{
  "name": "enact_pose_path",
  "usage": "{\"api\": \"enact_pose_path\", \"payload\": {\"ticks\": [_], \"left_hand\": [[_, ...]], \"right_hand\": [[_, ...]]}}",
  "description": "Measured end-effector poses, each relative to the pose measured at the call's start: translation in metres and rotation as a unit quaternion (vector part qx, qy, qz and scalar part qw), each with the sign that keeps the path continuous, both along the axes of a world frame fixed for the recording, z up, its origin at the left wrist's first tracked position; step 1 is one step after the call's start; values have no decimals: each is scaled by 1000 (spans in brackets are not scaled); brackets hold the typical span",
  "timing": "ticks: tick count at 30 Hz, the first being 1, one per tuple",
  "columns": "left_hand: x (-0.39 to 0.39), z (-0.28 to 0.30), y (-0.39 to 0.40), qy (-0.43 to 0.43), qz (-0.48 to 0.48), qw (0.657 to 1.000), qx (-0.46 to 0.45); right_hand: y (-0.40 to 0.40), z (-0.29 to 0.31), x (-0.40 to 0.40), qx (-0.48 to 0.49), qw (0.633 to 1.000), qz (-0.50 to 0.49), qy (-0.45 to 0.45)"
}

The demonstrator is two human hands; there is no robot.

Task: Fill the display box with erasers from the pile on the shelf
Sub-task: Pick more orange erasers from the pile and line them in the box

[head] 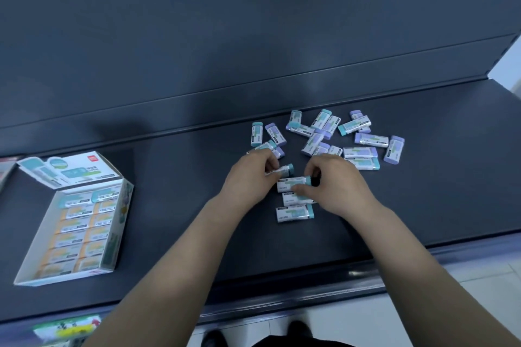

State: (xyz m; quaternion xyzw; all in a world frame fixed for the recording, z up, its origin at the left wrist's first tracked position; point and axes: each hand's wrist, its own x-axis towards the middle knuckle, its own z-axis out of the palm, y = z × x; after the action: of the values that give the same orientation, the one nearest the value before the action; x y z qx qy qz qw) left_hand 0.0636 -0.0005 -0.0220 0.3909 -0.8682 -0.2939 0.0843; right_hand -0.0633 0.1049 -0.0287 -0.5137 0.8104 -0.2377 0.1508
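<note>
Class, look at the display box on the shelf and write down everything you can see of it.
The display box is a shallow white cardboard tray with teal printing, lying open on the dark shelf at the far left, apart from both hands. Its printed lid flap is folded back at the far end. Inside, erasers with orange-toned sleeves lie flat in two columns, with one teal-ended eraser lying on top at the far end. Nothing else touches it.
</note>
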Motion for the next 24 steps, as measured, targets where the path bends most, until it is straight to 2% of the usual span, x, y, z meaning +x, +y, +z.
{"api": "enact_pose_path", "payload": {"ticks": [3, 8, 14, 18, 24], "left_hand": [[9, 0, -2, 45, 25, 998, 48], [34, 7, -10, 68, 48, 996, 40], [85, 20, -22, 178, 109, 971, 113], [124, 26, -28, 230, 154, 951, 141], [183, 35, -35, 280, 195, 929, 142]], "right_hand": [[3, 4, 3, -16, 999, -11, -28], [-4, 12, 19, -95, 988, -38, -112], [-29, 25, 62, -197, 926, -63, -315], [-48, 27, 97, -211, 890, -69, -397], [-71, 31, 154, -195, 840, -24, -506]]}}
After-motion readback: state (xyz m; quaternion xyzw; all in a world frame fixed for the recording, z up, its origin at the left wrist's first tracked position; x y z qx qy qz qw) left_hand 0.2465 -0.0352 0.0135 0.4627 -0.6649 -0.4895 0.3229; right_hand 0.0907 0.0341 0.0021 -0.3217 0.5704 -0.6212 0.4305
